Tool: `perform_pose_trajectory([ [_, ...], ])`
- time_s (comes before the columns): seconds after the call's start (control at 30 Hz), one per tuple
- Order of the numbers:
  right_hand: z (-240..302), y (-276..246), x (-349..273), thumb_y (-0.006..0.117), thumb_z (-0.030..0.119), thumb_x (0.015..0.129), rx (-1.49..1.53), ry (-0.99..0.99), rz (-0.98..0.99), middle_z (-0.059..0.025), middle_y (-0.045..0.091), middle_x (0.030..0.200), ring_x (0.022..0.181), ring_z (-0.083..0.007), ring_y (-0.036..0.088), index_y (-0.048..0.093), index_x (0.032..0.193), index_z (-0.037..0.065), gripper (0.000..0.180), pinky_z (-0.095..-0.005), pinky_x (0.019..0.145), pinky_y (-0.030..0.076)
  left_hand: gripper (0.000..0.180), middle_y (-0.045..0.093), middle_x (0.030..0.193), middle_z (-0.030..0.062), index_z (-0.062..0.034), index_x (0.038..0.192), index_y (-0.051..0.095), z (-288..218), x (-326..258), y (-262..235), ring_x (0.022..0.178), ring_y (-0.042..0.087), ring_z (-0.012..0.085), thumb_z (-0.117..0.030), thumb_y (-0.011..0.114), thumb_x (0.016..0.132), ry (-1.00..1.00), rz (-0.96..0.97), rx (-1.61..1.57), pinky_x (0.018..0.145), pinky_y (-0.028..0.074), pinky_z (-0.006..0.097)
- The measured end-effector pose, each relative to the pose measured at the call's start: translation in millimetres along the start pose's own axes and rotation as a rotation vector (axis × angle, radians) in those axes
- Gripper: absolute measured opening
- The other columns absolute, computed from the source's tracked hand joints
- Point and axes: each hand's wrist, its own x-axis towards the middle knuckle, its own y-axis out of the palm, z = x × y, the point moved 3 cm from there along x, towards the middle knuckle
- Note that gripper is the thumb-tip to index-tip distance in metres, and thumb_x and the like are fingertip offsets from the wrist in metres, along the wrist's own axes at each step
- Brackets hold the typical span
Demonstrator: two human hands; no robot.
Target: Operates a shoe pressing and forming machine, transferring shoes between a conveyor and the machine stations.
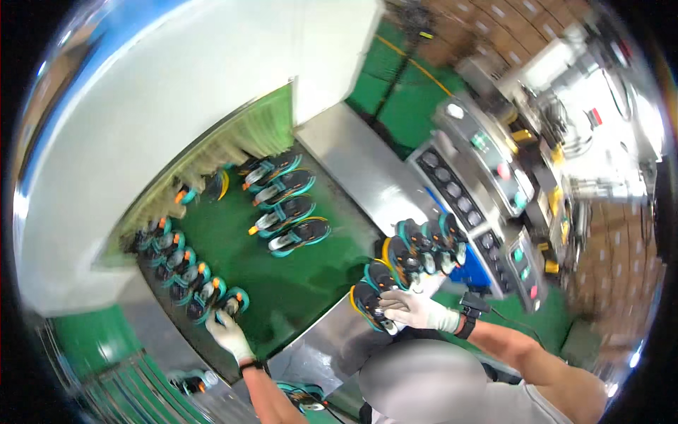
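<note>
My left hand [230, 338], in a white glove, has its fingers closed on a black and teal shoe [234, 300] at the near end of the left row on the green conveyor belt [282, 290]. My right hand [417, 311], also gloved, grips another black and teal shoe [367, 302] with a yellow-orange edge, over the metal ledge at the belt's right. Its fingers lie across the shoe's rear and partly cover it. More shoes [424, 244] stand packed just beyond that hand. A pale patch beside my right hand cannot be made out.
A row of shoes [185, 265] lines the belt's left side; several more shoes [289, 205] lie farther in, before a fringed curtain [247, 131] on a white machine housing [176, 85]. Control panels with gauges [452, 187] stand at right. A lower rack [134, 381] is at near left.
</note>
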Motion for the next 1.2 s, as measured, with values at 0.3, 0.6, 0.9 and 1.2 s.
perform_pose_trajectory([
  [0.3, 81.9, -63.8, -72.3, 0.081, 0.024, 0.088, -0.301, -0.396, -0.346, -0.0286, 0.062, 0.131, 0.12, -0.0399, 0.065, 0.048, 0.142, -0.01, 0.071, -0.0439, 0.103, 0.053, 0.022, 0.07, 0.115, 0.016, 0.0, 0.118, 0.068, -411.5, -104.8, 55.2, 0.11, 0.069, 0.0324, -0.003, 0.07, 0.096, 0.721, 0.889, -0.247, 0.098, 0.054, 0.041],
  [0.6, -56.9, -235.5, -252.0, 0.077, 0.036, 0.091, 0.213, -0.285, -0.925, -0.0201, 0.069, 0.117, 0.102, -0.03, 0.067, 0.055, 0.137, -0.004, 0.064, -0.0411, 0.092, 0.054, 0.054, 0.058, 0.149, 0.022, 0.0045, 0.139, 0.06, -726.2, -324.8, 100.4, 0.117, 0.068, 0.0306, 0.006, 0.075, 0.087, 1.062, 1.44, -0.789, 0.097, 0.057, 0.041],
  [0.9, -222.3, -268.9, -487.9, 0.075, 0.024, 0.099, 1.289, -0.663, -1.177, -0.006, 0.072, 0.126, 0.107, -0.0134, 0.069, 0.065, 0.136, -0.006, 0.049, -0.0289, 0.095, 0.055, 0.047, 0.06, 0.144, 0.0189, 0.0033, 0.152, 0.049, -878.3, -576.1, 210.7, 0.135, 0.06, 0.0283, -0.004, 0.057, 0.106, 1.139, 1.617, -0.7, 0.113, 0.049, 0.039],
  [1.2, -292.6, -294.8, -537.1, 0.064, 0.02, 0.103, 1.506, -0.855, -1.524, -0.0092, 0.058, 0.151, 0.133, -0.0194, 0.059, 0.04, 0.161, -0.002, 0.067, -0.0384, 0.114, 0.048, 0.062, 0.068, 0.122, 0.0356, 0.0142, 0.137, 0.048, -986.3, -827.4, 547.8, 0.111, 0.069, 0.0467, -0.022, 0.071, 0.092, 1.133, 1.643, -0.142, 0.1, 0.053, 0.047],
])
